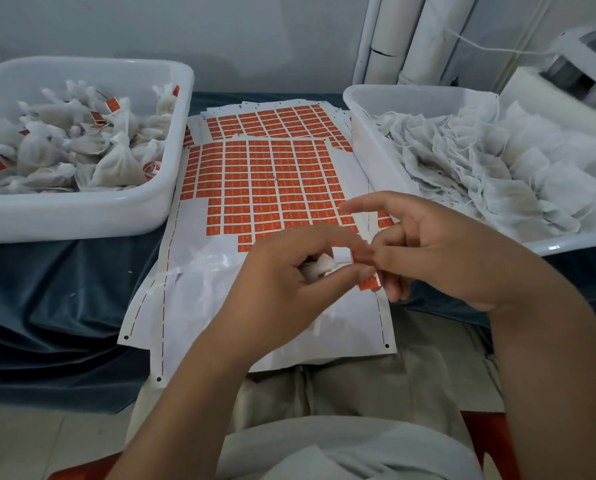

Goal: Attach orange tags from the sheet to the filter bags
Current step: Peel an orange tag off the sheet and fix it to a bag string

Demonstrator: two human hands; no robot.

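Note:
A sheet of orange tags (269, 181) lies on the dark cloth between two bins, with its lower rows peeled off to bare white backing. Over that bare part, my left hand (289, 282) grips a small white filter bag (319, 266). My right hand (438, 251) meets it from the right, thumb and fingers pinching an orange tag (367, 277) at the bag's top. The forefinger of the right hand is stretched out. Most of the bag is hidden inside my left fist.
A white bin (82, 216) at the left holds several tied bags with orange tags. A white bin (369, 147) at the right holds several flat bags without tags. More tag sheets (272, 119) lie behind. White pipes (411, 39) stand at the back.

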